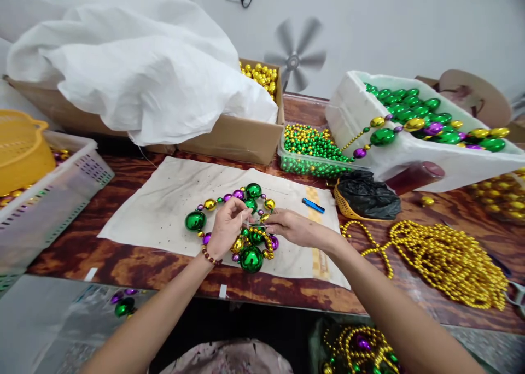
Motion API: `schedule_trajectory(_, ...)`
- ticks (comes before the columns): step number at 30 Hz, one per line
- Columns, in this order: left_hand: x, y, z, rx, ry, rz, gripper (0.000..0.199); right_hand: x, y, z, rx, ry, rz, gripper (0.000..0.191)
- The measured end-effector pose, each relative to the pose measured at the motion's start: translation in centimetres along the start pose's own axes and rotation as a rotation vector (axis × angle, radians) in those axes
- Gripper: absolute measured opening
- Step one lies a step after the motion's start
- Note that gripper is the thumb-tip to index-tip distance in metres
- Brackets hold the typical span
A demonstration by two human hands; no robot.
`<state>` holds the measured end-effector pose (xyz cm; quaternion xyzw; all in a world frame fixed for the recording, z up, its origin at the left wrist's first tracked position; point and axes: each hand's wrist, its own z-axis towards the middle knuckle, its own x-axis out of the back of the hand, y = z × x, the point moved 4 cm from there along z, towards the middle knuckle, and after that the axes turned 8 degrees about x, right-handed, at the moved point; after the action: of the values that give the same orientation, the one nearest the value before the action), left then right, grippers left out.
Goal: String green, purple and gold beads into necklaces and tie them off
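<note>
A string of shiny green, purple and gold beads point(251, 259) lies looped on a pale cloth point(151, 210), with large green balls among smaller beads. Over the loop, my left hand point(225, 223) pinches a thin whitish thread point(248, 220) between thumb and fingertips. A beaded bracelet circles that wrist. My right hand point(293, 227) comes in from the right, fingers pressed together at the other side of the thread. Its fingertips partly hide what they grip, which seems to be the same thread. A small blue tool point(313, 205) rests on the cloth beyond the right hand.
A clear tub of small beads point(303, 166), a white foam box point(410, 150) of green beads and a yellow basket with black plastic point(342, 202) stand behind. Gold bead strands point(447, 264) lie right. At left are a cardboard box point(233, 139) and white crate point(61, 199).
</note>
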<state>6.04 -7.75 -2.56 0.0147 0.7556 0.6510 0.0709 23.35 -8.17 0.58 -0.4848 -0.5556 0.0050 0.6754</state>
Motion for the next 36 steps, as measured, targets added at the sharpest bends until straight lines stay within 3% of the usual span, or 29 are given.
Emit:
schedule_trajectory(12, 0.1, -0.1, -0.1, -0.057, -0.011, 0.014, 0.021, 0.4, 0.2, 1.6, -0.048, -0.144, 0.288, 0.023)
schedule_trajectory(24, 0.0, -0.4, -0.2, -0.076, 0.012, 0.051, 0.020, -0.1, 0.6, 1.6, -0.086, -0.088, 0.368, 0.025)
schedule_trajectory(28, 0.4, -1.5, -0.2, -0.014, 0.030, 0.032, 0.025, 0.3, 2.6, -1.1, -0.168, 0.020, 0.283, 0.027)
schedule_trajectory(33, 0.7, -2.4, -0.1, 0.001, 0.068, 0.007, 0.030, 1.5, 7.5, -7.8, -0.530, 0.072, -0.224, 0.022)
schedule_trajectory(36, 1.4, -1.4, -0.5, -0.030, 0.107, -0.020, 0.031, 1.6, 9.3, -10.0, -0.612, 0.109, -0.369, 0.023)
